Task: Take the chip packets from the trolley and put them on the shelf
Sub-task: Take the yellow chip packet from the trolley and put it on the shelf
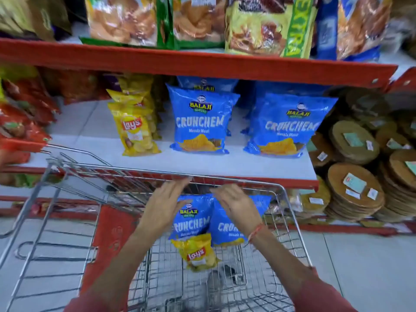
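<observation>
A shop aisle with red-edged racks fills the view, and the white middle shelf (202,163) stands just beyond the far rim of a wire trolley (290,212). On that shelf chip packets already stand: a row of yellow Lay's packets (135,131) toward its left part, then two rows of blue Crunchem packets (200,120) at the middle and toward the right edge, each upright with its long axis vertical, its top seam up and its printed face turned to the aisle. Judging from this, much of the stocking looks done, but three packets are left in the trolley: two blue packets (191,219) leaning side by side against its far wall, nearly upright with tops up and faces toward the person, and one small yellow packet (197,253) lying tilted on the wire floor just in front of them. The left hand (162,210) and the right hand (236,206) hover over the tops of the blue pair, fingers spread and released, grasping nothing yet. The shelf's front edge has bare room for more.
</observation>
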### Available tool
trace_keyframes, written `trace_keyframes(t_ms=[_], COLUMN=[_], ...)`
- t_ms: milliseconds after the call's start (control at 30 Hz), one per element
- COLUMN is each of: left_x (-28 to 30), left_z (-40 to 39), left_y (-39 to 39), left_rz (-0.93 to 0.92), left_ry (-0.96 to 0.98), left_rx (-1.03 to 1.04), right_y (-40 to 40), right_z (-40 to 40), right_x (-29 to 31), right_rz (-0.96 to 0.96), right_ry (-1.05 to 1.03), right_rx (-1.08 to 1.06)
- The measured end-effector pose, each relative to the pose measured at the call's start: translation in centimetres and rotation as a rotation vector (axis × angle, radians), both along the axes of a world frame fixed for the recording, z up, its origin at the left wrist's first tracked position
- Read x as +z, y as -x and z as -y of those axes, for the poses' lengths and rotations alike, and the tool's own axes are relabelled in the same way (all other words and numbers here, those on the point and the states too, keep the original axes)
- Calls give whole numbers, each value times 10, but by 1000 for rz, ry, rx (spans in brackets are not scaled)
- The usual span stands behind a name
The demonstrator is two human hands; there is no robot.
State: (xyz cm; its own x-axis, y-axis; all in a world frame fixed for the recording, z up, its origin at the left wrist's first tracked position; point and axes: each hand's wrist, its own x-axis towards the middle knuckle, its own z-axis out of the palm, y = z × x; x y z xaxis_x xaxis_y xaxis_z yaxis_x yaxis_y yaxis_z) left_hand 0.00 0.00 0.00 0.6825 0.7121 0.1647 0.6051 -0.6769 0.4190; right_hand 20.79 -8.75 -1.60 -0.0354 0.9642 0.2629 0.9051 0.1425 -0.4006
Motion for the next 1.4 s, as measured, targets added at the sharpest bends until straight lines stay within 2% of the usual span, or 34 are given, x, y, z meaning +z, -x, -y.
trace_keyframes(t_ms=[133, 233, 333, 500, 600, 767, 967, 1100, 1267, 1400], left_x=[-64, -106, -131, -145, -142, -115, -51, -3, 55, 101], left_z=[25, 36, 42, 46, 50, 57, 48, 25, -13, -51], left_y=[17, 27, 31, 32, 33, 41, 58, 65, 64, 63], left_rz=[-269, -333, -517, -559, -550, -219, 140, 263, 420, 492], left_ry=[222, 418, 544, 546, 519, 553, 393, 280, 139, -53], left_rx=[10, 145, 165, 208, 227, 336, 349, 369, 413, 369], right_y=[8, 20, 31, 38, 39, 38, 39, 44, 48, 48], right_z=[7, 9, 8, 13, 21, 34, 34, 16, -19, -61], right_x=[-55, -84, -97, -112, -111, -90, -35, 14, 71, 116], right_rz=[118, 68, -22, -236, -298, -374, -497, -507, -645, -690], right_ry=[673, 850, 910, 870, 813, 668, 440, 233, 52, -82], right_rx=[38, -32, -93, -237, -255, -265, -283, -275, -277, -239])
